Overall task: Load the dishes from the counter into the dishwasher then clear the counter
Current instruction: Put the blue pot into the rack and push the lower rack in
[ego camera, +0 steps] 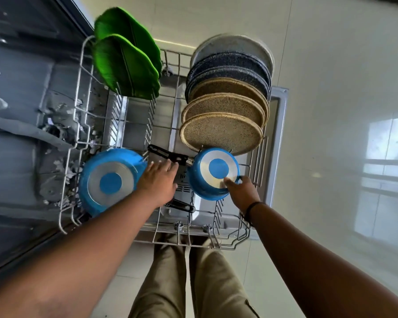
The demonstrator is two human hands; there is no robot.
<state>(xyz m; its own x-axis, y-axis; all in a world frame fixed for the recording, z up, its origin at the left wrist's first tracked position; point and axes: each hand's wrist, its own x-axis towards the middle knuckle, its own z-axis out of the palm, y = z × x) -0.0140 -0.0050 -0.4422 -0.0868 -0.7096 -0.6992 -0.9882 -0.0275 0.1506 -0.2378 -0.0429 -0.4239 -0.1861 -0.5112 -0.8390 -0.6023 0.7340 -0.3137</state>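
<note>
Wire rack [83, 65] holds plates and two blue pans — right grip [241, 191] grasping one [213, 174], left grip [159, 180] released.

Beside the grey wire rack [77, 92], speckled matt plates [221, 133] are standing; glossy green leaf plates [126, 67] are gleaming; blue enamelled pans [213, 173] are showing bare metal bases.

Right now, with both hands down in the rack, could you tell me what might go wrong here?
The smaller blue pan sits tilted under the right hand, close to the speckled tan plates; it could knock them. Its black handle lies across the rack by the left hand and may snag on the wires. The larger blue pan leans at the rack's edge and might slip.
</note>
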